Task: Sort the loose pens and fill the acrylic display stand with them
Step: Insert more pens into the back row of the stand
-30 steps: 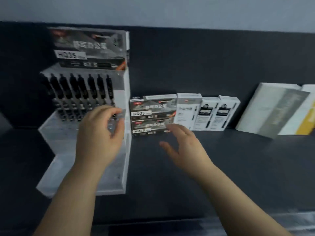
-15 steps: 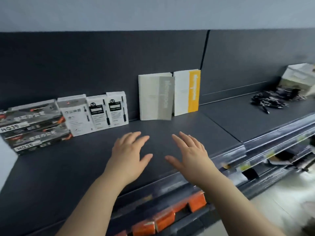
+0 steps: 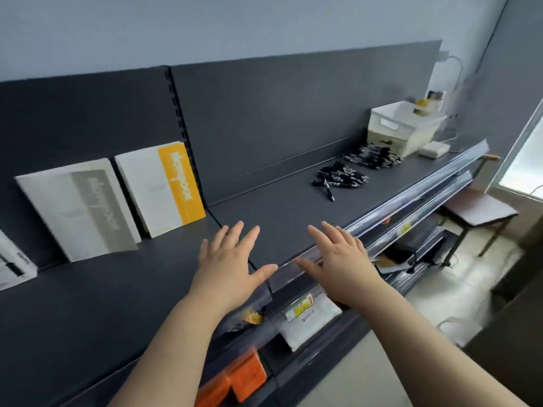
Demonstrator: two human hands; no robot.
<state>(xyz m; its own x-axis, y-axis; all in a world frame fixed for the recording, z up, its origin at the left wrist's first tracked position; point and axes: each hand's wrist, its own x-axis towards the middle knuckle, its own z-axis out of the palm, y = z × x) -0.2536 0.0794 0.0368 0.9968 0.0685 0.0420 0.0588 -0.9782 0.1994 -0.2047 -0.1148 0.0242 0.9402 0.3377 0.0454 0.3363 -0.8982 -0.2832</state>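
Two heaps of loose black pens lie on the dark shelf at the right: a nearer heap [image 3: 338, 179] with one pen lying apart, and a farther heap [image 3: 373, 155] by a white bin. My left hand [image 3: 229, 262] and my right hand [image 3: 338, 257] hover over the shelf's front edge, fingers spread and straight, holding nothing. Both are well short of the pens. The acrylic display stand is out of view.
Two white notebooks lean on the back panel, one with a grey band [image 3: 79, 208], one with a yellow band [image 3: 161, 188]. A white storage bin [image 3: 402, 126] stands at the far right. Lower shelves hold orange packs [image 3: 235, 377]. A chair [image 3: 479, 211] stands on the floor.
The view has swung right, away from the display stand and pen boxes, bringing the pen heaps closer. My left hand left the stand; both hands now reach forward, open.
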